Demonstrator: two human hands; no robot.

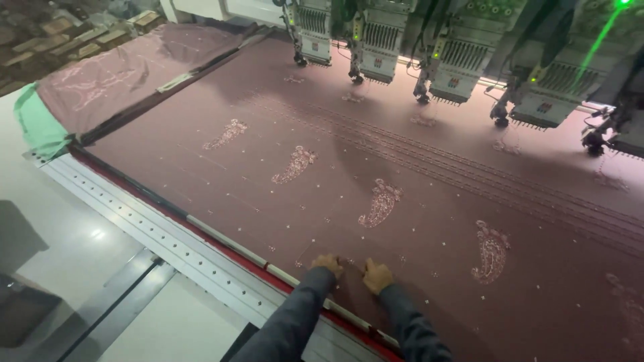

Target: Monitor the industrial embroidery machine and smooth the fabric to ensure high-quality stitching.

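Note:
A wide sheet of dusty pink fabric (416, 201) lies stretched flat on an embroidery machine bed, stitched with pale paisley motifs (381, 202). My left hand (327, 263) and my right hand (376, 275) rest close together on the cloth near its front edge, fingers curled down onto the fabric. Whether they pinch a thread or a fold is too small to tell. Both arms wear dark grey sleeves (295, 318).
A row of embroidery heads (456, 67) hangs over the far side of the cloth. A metal frame rail (168, 234) with holes and a red edge runs along the front. A second pink cloth with a green border (40, 124) lies at the left. Pale floor sits below.

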